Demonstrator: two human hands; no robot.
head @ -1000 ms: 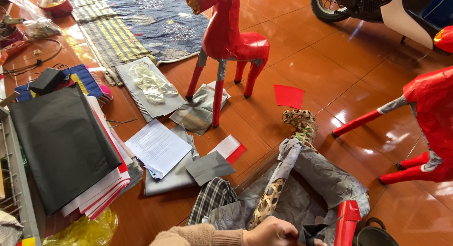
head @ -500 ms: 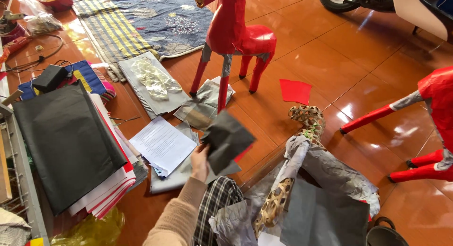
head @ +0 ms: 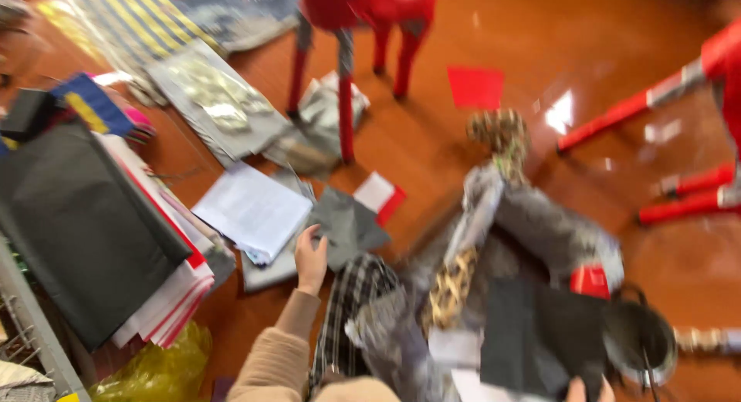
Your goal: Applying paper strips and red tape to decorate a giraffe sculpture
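Note:
My left hand (head: 311,259) reaches forward over the floor, its fingers spread against the left edge of a grey paper sheet (head: 351,224) that lies flat. Just left of it is a white printed sheet (head: 253,209). At the bottom edge only the tips of my right hand (head: 585,389) show, gripping a black sheet (head: 540,332) held over a long grey paper animal figure (head: 494,217) with a spotted neck across my lap. The picture is blurred.
A stack of black, white and red paper (head: 85,224) lies at left, with a yellow bag (head: 154,371) below it. A red paper horse (head: 363,16) stands ahead, another red figure's legs (head: 679,155) at right. A red square (head: 475,86) lies on the orange tile floor (head: 432,140).
My left hand lifted the grey sheet half a second ago; the sheet is now back down on the floor. The black sheet has come up in my right hand. The view swung down.

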